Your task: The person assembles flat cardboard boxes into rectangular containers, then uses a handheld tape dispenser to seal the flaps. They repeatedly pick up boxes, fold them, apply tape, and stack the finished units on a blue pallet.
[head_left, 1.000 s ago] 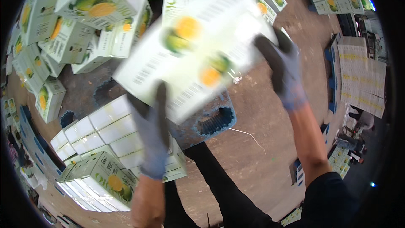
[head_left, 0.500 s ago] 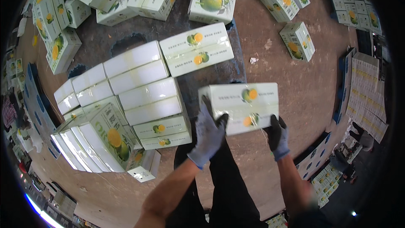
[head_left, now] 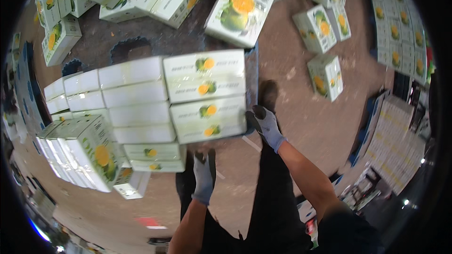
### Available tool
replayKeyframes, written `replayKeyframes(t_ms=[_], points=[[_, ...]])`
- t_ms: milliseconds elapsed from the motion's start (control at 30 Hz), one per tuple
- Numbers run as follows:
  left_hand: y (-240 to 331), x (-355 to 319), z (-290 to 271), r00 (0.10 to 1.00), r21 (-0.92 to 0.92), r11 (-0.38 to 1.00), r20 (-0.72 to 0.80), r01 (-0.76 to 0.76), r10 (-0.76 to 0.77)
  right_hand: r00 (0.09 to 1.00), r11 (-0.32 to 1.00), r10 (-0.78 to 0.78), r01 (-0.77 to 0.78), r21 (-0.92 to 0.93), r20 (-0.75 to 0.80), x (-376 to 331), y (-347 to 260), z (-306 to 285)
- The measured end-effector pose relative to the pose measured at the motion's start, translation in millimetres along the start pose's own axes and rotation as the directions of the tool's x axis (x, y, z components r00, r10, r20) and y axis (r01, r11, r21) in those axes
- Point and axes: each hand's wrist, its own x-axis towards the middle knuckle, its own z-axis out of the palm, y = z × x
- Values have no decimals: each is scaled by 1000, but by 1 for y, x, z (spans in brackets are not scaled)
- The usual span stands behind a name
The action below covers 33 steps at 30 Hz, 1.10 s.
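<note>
At the pallet's (head_left: pixel 253 73) right edge, the fruit carton (head_left: pixel 208 118) sits placed; right hand (head_left: pixel 266 123) presses open-fingered, left hand (head_left: pixel 203 177) hangs free, uncurled. Scattered cartons (head_left: pixel 325 76) remain unstacked.

Glossy cardboard box (head_left: pixel 208 119), knit gloves (head_left: pixel 267 125)

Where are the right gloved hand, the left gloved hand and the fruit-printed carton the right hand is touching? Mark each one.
right hand (head_left: pixel 266 124), head view, on the back of the grey glove.
left hand (head_left: pixel 203 178), head view, on the back of the glove.
fruit-printed carton (head_left: pixel 207 120), head view, on its white top face near the fruit picture.
</note>
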Motion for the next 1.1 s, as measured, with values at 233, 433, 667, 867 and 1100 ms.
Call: replayKeyframes(t_ms=[233, 433, 667, 867, 1100], points=[[5, 13, 197, 972, -65, 969, 8, 237, -237, 752, 437, -650, 484, -758, 105, 328, -238, -118], [38, 120, 329, 978, -35, 989, -158, -141, 134, 619, 214, -635, 716, -665, 462, 480, -229, -137], [90, 217, 374, 934, -150, 956, -295, -251, 199, 961, 933, -144, 211, -291, 237, 415, -136, -218], [98, 245, 380, 988, -716, 694, -145, -70, -50, 859, 948, -61, -109, 298, 508, 458, -194, -199], [71, 238, 382, 995, -664, 743, -99, -85, 25, 788, 945, -321, 301, 126, 525, 448, -159, -221]])
